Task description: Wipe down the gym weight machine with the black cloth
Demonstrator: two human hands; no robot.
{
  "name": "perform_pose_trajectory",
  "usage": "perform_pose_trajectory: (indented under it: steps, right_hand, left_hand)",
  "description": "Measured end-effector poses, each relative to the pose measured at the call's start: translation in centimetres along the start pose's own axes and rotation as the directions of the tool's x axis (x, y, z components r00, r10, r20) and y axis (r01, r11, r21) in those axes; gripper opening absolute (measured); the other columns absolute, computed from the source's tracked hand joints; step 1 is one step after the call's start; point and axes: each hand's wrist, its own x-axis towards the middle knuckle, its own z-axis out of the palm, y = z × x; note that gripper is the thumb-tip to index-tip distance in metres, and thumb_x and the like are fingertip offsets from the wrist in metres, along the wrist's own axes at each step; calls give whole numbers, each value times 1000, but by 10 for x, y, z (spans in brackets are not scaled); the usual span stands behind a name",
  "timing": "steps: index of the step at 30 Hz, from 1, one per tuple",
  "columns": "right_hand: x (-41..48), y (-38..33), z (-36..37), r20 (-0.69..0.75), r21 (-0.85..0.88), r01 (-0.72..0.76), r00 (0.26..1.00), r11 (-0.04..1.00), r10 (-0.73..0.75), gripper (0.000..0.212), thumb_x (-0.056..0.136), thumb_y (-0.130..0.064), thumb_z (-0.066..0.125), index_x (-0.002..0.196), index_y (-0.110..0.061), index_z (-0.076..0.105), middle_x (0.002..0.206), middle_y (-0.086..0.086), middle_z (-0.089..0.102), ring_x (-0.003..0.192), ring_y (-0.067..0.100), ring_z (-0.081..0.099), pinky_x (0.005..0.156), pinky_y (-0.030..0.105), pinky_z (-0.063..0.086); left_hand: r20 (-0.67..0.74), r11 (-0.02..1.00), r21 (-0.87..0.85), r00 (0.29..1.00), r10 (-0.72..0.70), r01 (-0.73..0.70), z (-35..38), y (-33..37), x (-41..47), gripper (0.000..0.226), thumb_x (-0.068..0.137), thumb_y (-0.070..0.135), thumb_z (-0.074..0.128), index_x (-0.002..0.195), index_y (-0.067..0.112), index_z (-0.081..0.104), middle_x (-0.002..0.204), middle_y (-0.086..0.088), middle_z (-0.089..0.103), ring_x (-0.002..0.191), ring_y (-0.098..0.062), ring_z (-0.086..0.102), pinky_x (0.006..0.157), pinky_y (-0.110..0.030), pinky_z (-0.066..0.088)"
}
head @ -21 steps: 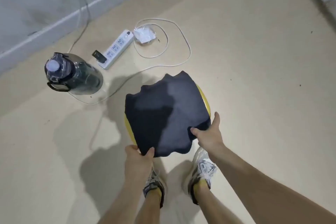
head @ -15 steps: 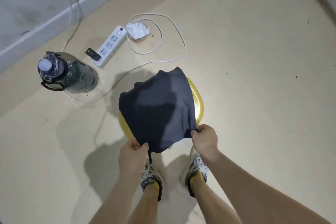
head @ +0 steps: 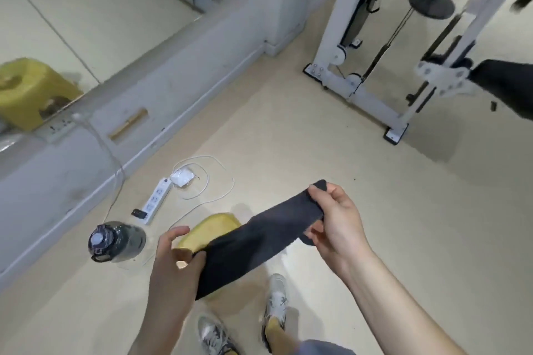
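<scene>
Beige gym floor [head: 317, 153], weight machine [head: 360, 66] far right. Our left hand [head: 173, 265] and right hand [head: 337, 225] each pinch an end of the black cloth [head: 259, 242], stretched between them; likely light, limp, best bunched.

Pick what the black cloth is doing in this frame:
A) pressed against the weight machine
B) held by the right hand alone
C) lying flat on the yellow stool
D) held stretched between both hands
D: the left hand grips the lower end of the black cloth and the right hand pinches its upper end, clear of the weight machine.
</scene>
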Motion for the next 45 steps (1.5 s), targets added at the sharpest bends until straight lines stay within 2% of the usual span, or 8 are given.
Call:
perform_pose_trajectory:
  steps: [3, 8, 15, 22, 27, 35, 41, 45]
  right_hand:
    - [-54, -59, -10, 34, 138, 103, 994, 985, -108, 13, 96, -4, 52, 90, -14, 46, 60, 5, 41, 42, 15, 36, 42, 24, 43]
    - [-144, -115, -38, 215, 304, 163, 948, 938, -235, 16, 95, 0, 51, 104, -13, 47, 64, 9, 44, 46, 19, 51, 55, 32, 56]
    - [-228, -157, -108, 93, -310, 521, 849, 796, -520, 4, 90, -6, 59, 92, -9, 60, 64, 9, 65, 56, 16, 53, 57, 27, 42]
    - [-225, -177, -196, -221, -663, 582, 448, 470, -866, 3, 80, -25, 64, 81, -27, 62, 60, -8, 58, 61, 8, 53, 61, 30, 46]
    - [-196, -230, -294, 88, -129, 637, 771, 760, -631, 36, 90, -50, 59, 125, -47, 53, 116, -11, 67, 113, 2, 60, 95, 23, 47]
    - [-134, -310, -445, 243, -308, 592, 806, 745, -540, 21, 94, -16, 59, 112, -13, 69, 109, 6, 73, 102, 22, 69, 88, 34, 53]
    - [-66, -389, -511, -143, -429, 480, 801, 766, -582, 31, 95, -2, 44, 90, -18, 70, 61, 5, 65, 42, 15, 54, 41, 21, 36]
    - [-10, -454, -542, -421, -335, 561, 630, 757, -653, 19, 91, -6, 60, 84, -22, 67, 73, -5, 67, 60, 9, 65, 65, 22, 54]
  left_hand:
    - [119, 946, 154, 955, 270, -286, 9, 60, -46, 38, 86, 7, 65, 102, 42, 63, 87, 4, 55, 75, -15, 55, 66, -27, 42]
    - [485, 700, 77, 639, 596, -710, 49, 153, -138, 38, 78, 38, 70, 114, 40, 62, 117, 23, 60, 116, 3, 52, 95, -11, 35]
    - [678, 723, -182, 447, 583, -667, 129, 206, -210, 19, 83, 24, 56, 93, 35, 68, 94, 10, 72, 92, -9, 65, 85, -34, 50]
    - [803, 740, -181, 337, 491, -647, 221, 240, -260, 15, 93, 23, 59, 94, 21, 74, 91, 0, 75, 84, -8, 64, 80, -36, 51]
    - [826, 771, -241, 291, 482, -590, 312, 274, -291, 30, 101, 21, 45, 99, 9, 72, 98, -13, 73, 91, -18, 67, 85, -35, 51]
    - [695, 708, -206, 408, 592, -676, 486, 326, -306, 39, 99, 25, 52, 70, -1, 53, 64, -3, 51, 62, -11, 47, 57, -24, 38]
    - [713, 504, -10, 347, 610, -864, 579, 359, -276, 26, 95, 21, 56, 69, 22, 57, 63, 15, 59, 63, -2, 53, 59, -19, 39]
    - [708, 537, -74, 335, 622, -840, 656, 376, -250, 29, 94, 4, 48, 93, 33, 52, 74, -5, 63, 60, -12, 50, 60, -31, 39]
